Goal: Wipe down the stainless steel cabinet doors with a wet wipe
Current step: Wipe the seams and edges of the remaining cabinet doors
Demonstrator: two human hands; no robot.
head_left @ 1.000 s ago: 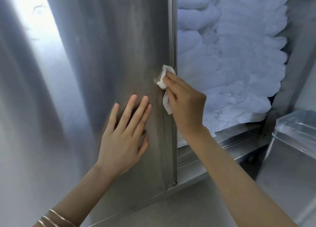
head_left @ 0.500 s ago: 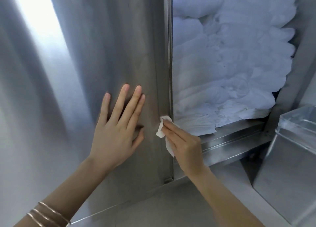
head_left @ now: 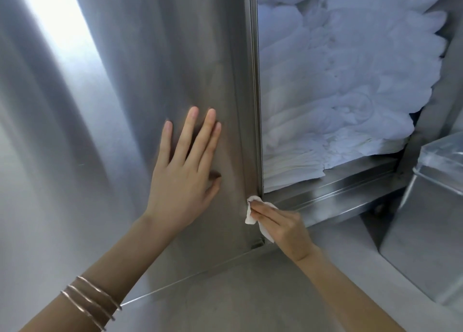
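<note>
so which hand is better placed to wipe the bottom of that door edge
Right. The right hand holds the wet wipe on the lower edge of the cabinet door; the left hand lies flat on its face, empty.

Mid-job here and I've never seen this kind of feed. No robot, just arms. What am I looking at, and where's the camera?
There is no machine: a person works with bare hands, and the picture comes from a camera on their head, looking forward and down. The left hand lies flat, fingers straight, on the steel cabinet door. The right hand holds a wet wipe against the door's right edge, near its bottom corner. Beside it, white cloths are piled on an open shelf. A metal box stands far right.
</note>
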